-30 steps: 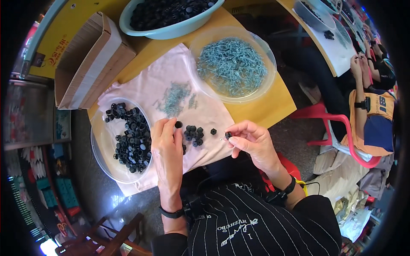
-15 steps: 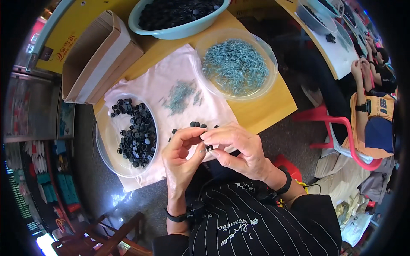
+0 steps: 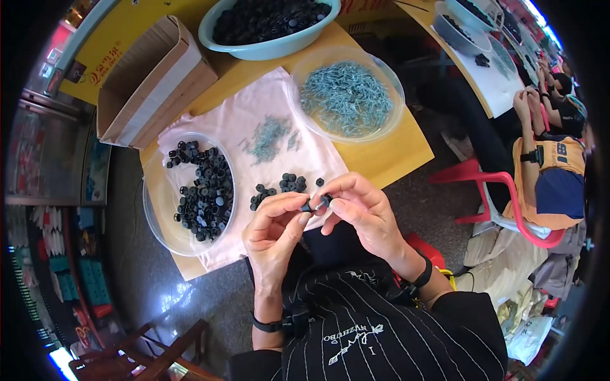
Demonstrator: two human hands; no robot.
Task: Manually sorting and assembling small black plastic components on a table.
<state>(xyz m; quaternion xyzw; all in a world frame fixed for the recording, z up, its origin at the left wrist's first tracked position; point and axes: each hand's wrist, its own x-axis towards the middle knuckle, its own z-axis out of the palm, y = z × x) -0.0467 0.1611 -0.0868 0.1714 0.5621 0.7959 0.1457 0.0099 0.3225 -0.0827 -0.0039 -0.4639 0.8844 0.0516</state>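
My left hand (image 3: 272,236) pinches a small black plastic part (image 3: 307,206) between thumb and fingertips. Opposite it, my right hand (image 3: 367,219) grips a black knob (image 3: 326,199). A thin metal screw (image 3: 319,207) shows between the two black pieces; which one it is fixed in I cannot tell. Just beyond my fingers, several black knobs (image 3: 292,183) lie grouped on the pink cloth (image 3: 222,117). Farther back on the cloth is a loose pile of screws (image 3: 267,138). Black plastic parts (image 3: 206,190) fill much of a clear round tray (image 3: 147,213) at the left.
Many screws lie in a clear round tub (image 3: 401,105) at the table's far right. Behind are a blue basin (image 3: 267,52) of black parts and a cardboard box (image 3: 155,95). A red chair (image 3: 476,174) and people at another table (image 3: 502,95) are on the right.
My hands have drawn slightly apart and turned. A second black part now shows at my left fingertips, and the right hand has tilted, uncovering more knobs on the cloth.
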